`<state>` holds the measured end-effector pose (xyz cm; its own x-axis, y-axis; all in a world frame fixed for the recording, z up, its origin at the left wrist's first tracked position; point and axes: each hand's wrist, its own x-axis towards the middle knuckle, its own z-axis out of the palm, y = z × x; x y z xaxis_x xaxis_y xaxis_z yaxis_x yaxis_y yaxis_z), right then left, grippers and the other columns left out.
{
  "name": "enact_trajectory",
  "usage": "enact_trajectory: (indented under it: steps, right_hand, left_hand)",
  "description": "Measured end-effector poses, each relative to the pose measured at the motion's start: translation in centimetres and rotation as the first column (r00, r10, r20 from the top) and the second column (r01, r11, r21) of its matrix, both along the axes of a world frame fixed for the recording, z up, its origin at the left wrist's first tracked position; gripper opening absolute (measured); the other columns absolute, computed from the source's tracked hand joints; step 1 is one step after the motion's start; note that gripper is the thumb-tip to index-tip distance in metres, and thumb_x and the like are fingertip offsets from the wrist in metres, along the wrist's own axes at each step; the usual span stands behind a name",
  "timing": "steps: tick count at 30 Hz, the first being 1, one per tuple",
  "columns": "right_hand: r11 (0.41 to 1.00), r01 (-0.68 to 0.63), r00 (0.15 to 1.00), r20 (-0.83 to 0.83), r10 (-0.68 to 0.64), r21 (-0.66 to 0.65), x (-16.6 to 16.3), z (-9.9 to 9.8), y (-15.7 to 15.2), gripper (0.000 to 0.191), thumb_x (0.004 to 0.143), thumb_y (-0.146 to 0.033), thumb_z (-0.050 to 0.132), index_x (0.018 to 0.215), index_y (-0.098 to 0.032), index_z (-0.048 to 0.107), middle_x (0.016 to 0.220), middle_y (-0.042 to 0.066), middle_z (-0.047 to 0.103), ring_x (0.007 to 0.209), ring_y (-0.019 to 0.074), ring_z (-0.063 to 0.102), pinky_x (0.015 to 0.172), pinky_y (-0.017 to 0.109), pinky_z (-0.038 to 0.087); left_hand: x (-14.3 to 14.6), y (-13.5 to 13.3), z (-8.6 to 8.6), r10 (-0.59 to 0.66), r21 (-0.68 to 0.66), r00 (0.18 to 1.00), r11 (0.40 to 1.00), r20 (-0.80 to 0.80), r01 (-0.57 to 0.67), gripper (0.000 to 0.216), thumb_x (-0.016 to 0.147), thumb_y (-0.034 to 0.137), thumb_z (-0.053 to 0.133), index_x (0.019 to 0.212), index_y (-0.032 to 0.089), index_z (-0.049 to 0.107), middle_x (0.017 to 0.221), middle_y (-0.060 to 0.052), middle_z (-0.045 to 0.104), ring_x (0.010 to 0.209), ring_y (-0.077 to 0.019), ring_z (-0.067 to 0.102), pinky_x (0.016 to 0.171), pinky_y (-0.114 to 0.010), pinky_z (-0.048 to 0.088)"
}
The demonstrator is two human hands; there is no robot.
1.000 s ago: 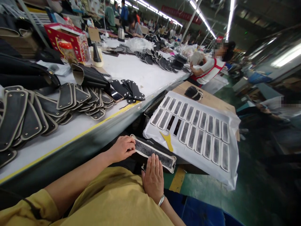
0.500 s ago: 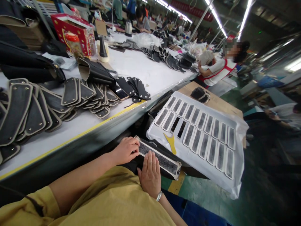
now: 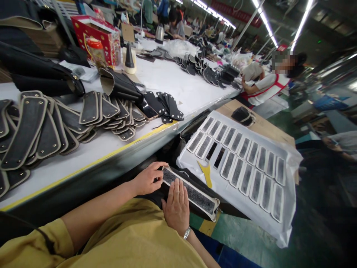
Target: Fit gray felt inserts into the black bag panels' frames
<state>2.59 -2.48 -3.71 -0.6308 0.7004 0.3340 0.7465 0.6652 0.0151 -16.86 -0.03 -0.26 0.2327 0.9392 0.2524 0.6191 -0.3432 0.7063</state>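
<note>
A long dark grey panel with a cream border [image 3: 200, 197] lies on a black piece, which looks like part of a bag, over my lap. My left hand [image 3: 149, 179] grips the panel's left end. Its index finger stretches along the end edge while the other fingers curl. My right hand [image 3: 176, 206] rests flat on the panel's middle, fingers straight and close together, covering part of it. To the right, similar cream-edged grey strips [image 3: 245, 175] lie in two rows on a white-covered board [image 3: 181, 160]. A yellow forked tool [image 3: 205, 174] lies on that board.
On the white table [image 3: 156, 78] at left are piled black cream-edged straps [image 3: 25, 134], a phone [image 3: 150, 110], a black open-ended piece [image 3: 119, 85], a red box [image 3: 97, 33] and a lidded jar [image 3: 95, 54]. A co-worker [image 3: 267, 85] stands beyond the board.
My left index finger has straightened along the panel's end. My right hand stays flat on the panel. The view has shifted slightly, so the surroundings sit further right.
</note>
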Motion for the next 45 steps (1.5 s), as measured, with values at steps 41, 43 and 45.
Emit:
enact_trajectory:
  steps: [41, 43, 45]
  right_hand:
    - [0.994, -0.043, 0.999, 0.018, 0.045, -0.096, 4.4, 0.6, -0.3, 0.063, 0.084, -0.031, 0.054, 0.138, -0.005, 0.034, 0.146, 0.016, 0.030, 0.135, 0.0309, 0.024, 0.108, 0.047, 0.024]
    - [0.991, -0.095, 0.995, 0.025, 0.098, -0.094, 3.5, 0.5, -0.3, 0.062, 0.086, -0.033, 0.052, 0.139, -0.006, 0.033, 0.147, 0.015, 0.028, 0.135, 0.0303, 0.023, 0.109, 0.047, 0.023]
    - [0.986, -0.146, 0.988, 0.038, 0.149, -0.080, 2.3, 0.6, -0.3, 0.057, 0.088, -0.030, 0.048, 0.139, -0.007, 0.033, 0.147, 0.013, 0.029, 0.136, 0.0288, 0.023, 0.109, 0.045, 0.024]
  left_hand:
    - [2.6, 2.4, 0.5, -0.077, 0.054, 0.878, 0.992, -0.472, 0.116, 0.096, 0.054, 0.052, 0.073, 0.133, 0.015, 0.034, 0.124, -0.011, 0.054, 0.116, -0.0291, 0.046, 0.103, -0.044, 0.029]
    - [2.7, 2.2, 0.7, -0.099, 0.054, 0.870, 0.988, -0.483, 0.142, 0.095, 0.059, 0.046, 0.070, 0.139, 0.016, 0.027, 0.123, -0.011, 0.054, 0.115, -0.0274, 0.046, 0.104, -0.043, 0.026]
    - [2.8, 2.0, 0.9, -0.101, 0.064, 0.863, 0.986, -0.496, 0.153, 0.083, 0.067, 0.033, 0.063, 0.140, 0.017, 0.026, 0.119, -0.009, 0.056, 0.112, -0.0246, 0.049, 0.104, -0.041, 0.026]
